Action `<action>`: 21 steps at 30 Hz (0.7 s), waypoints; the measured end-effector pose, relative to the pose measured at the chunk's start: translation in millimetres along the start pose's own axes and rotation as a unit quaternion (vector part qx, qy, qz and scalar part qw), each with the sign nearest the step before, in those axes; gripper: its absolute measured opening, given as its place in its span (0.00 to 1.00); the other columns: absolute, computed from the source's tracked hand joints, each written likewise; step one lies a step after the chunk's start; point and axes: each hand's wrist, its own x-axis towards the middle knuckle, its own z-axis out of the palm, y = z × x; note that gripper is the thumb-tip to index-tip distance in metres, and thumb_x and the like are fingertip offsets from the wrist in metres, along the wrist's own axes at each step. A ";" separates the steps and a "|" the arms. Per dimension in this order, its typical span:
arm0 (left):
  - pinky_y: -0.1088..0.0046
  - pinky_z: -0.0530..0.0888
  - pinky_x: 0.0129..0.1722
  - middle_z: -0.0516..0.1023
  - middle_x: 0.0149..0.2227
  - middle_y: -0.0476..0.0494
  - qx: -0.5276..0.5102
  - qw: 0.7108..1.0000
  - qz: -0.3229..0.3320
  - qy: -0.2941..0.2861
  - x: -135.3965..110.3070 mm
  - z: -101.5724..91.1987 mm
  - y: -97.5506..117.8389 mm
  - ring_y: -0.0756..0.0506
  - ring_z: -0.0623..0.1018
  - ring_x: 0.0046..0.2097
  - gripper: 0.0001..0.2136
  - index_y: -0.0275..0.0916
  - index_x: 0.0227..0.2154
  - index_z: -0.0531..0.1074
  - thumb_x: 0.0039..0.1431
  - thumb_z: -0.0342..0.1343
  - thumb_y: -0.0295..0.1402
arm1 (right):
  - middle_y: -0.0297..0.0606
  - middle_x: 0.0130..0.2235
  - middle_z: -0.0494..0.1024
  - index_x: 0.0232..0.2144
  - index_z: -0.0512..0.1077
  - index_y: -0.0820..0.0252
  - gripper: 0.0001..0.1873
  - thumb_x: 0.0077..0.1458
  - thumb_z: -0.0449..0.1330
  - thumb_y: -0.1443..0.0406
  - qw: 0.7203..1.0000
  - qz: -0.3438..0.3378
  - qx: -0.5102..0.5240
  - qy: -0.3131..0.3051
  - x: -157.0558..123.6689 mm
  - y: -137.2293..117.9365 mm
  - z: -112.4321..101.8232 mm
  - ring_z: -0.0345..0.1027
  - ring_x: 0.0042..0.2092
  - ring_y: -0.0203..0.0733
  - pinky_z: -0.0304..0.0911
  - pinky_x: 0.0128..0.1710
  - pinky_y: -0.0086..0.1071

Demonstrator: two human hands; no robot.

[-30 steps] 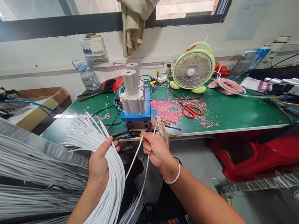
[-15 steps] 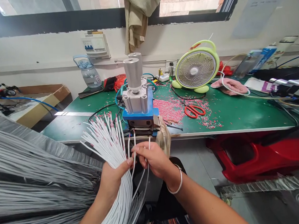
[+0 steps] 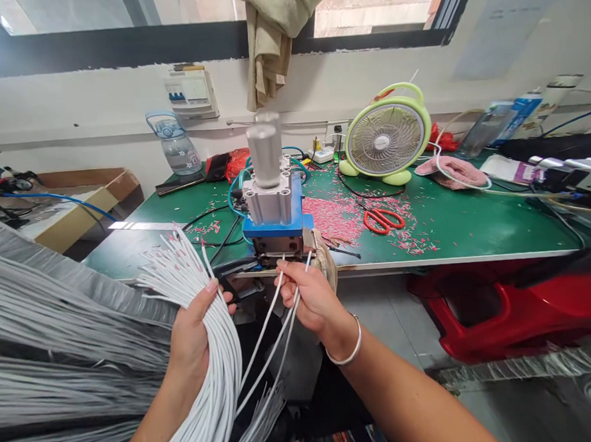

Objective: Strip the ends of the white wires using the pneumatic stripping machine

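My left hand is closed round a thick bundle of white cables, whose fanned tips show some pink ends. Between the thumb and fingers of my right hand is a white cable, its tip at the front opening of a small pneumatic press with a blue body. Other white strands also pass through the right hand, one tip sticking up above the knuckles. The exact number is hard to make out. A beige cloth hangs at the press's right side.
Pink and white offcuts litter the green table. Red-handled scissors and a green fan stand right of the press. Large grey cable bundles fill the left side. A red stool is below, right.
My left hand has moved left and up with the bundle, away from the right hand. My right hand has risen slightly toward the press with its cable. The press's cylinder top looks lower and blurred.
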 end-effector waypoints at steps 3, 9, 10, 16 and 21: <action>0.78 0.73 0.20 0.73 0.24 0.49 0.010 1.000 -0.022 0.006 -1.3 -1.4 -1.9 0.52 0.74 0.22 0.06 0.34 0.27 0.71 0.42 0.57 0.25 | 0.32 0.20 0.70 0.21 0.67 0.66 0.13 0.43 0.61 0.59 0.999 -0.035 -0.039 -0.007 -0.9 2.5 -7.2 0.54 0.14 0.24 0.48 0.10 0.20; 0.76 0.73 0.23 0.74 0.24 0.50 0.063 0.997 -0.021 -0.043 -8.3 -5.2 -18.9 0.50 0.75 0.23 0.14 0.36 0.32 0.70 0.38 0.61 0.27 | 0.34 0.21 0.71 0.24 0.71 0.67 0.11 0.44 0.61 0.62 0.989 -0.030 -0.096 -0.111 -12.6 3.1 -19.5 0.63 0.20 0.28 0.60 0.21 0.22; 0.76 0.73 0.23 0.74 0.24 0.50 0.074 0.995 -0.018 -0.063 -10.4 -4.8 -21.9 0.50 0.75 0.23 0.15 0.36 0.33 0.69 0.38 0.62 0.27 | 0.34 0.21 0.71 0.26 0.71 0.67 0.11 0.44 0.60 0.62 0.988 -0.028 -0.097 -0.119 -14.3 4.0 -18.6 0.64 0.21 0.29 0.61 0.23 0.23; 0.75 0.72 0.27 0.76 0.27 0.47 0.115 0.979 0.025 -0.165 -15.6 -2.0 -27.3 0.50 0.74 0.26 0.16 0.34 0.33 0.70 0.37 0.63 0.29 | 0.32 0.19 0.69 0.28 0.70 0.66 0.14 0.46 0.58 0.58 0.979 -0.014 -0.177 -0.099 -13.5 10.6 -8.3 0.53 0.14 0.25 0.44 0.11 0.19; 0.73 0.72 0.26 0.75 0.28 0.46 0.111 0.982 0.042 -0.145 -11.2 -1.5 -23.3 0.49 0.74 0.25 0.19 0.34 0.37 0.70 0.37 0.63 0.30 | 0.38 0.30 0.73 0.35 0.69 0.64 0.16 0.46 0.58 0.58 0.986 -0.013 -0.136 -0.091 -11.9 4.9 -2.5 0.58 0.18 0.25 0.43 0.11 0.19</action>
